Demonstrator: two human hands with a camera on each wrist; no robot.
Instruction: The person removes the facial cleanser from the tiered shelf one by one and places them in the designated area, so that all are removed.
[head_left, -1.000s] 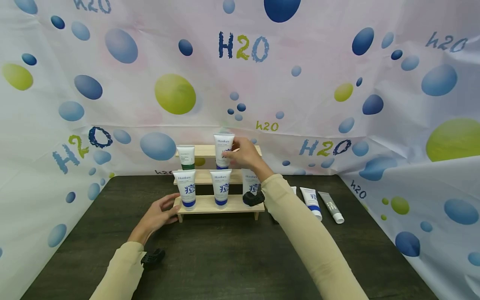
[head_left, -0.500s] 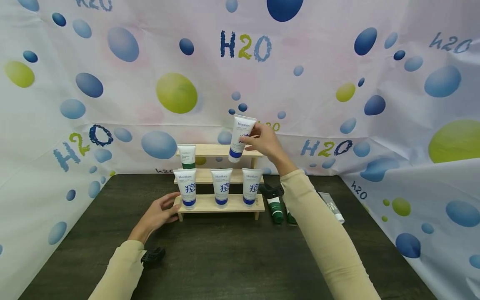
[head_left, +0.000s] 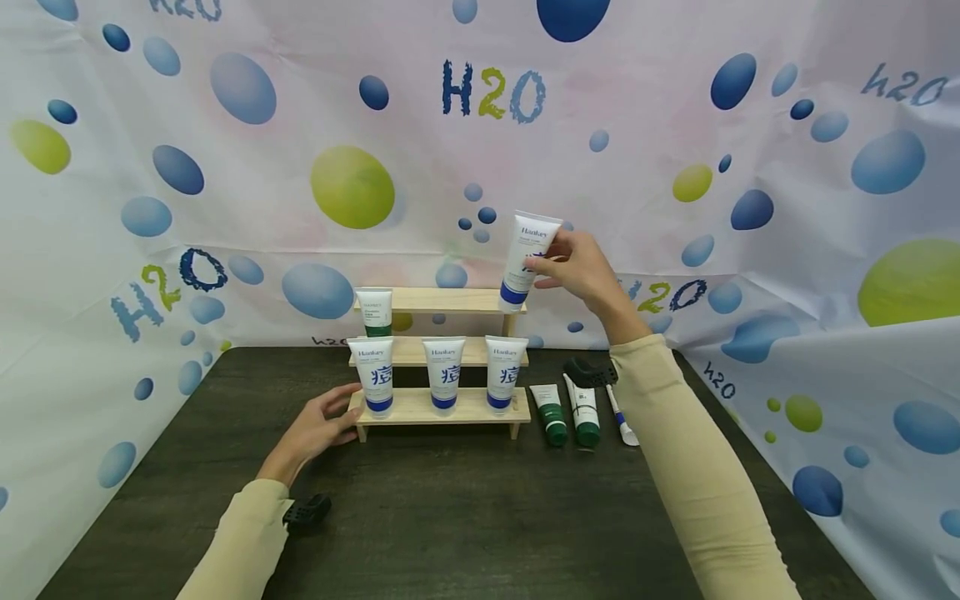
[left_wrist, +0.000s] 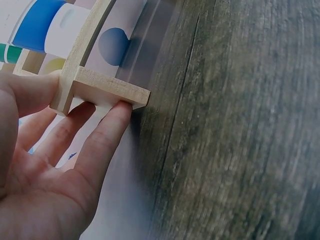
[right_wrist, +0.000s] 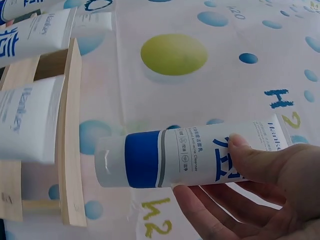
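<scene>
My right hand (head_left: pixel 581 267) pinches a white cleanser tube (head_left: pixel 522 258) with a blue band, thumb across its front. The tube is raised at the right end of the top tier, cap down and leaning a little. In the right wrist view the tube (right_wrist: pixel 150 160) shows its blue band and white cap. My left hand (head_left: pixel 318 429) holds the lower left corner of a three-tier wooden display rack (head_left: pixel 405 411). In the left wrist view its thumb (left_wrist: pixel 37 90) lies at the board's end and its fingertips touch the rack's leg (left_wrist: pixel 110 90).
Three matching blue-banded tubes stand on the bottom tier, including the middle tube (head_left: pixel 444 371). A white-and-green tube (head_left: pixel 375 310) stands higher at the left. On the dark table (head_left: pixel 450 517), right of the rack, lie green-capped tubes (head_left: pixel 551 414) and a blue-banded tube (head_left: pixel 621 421), partly behind my sleeve.
My right hand has lifted the tube from the middle of the top tier and carried it right to that tier's right end. The left hand stays at the rack's corner.
</scene>
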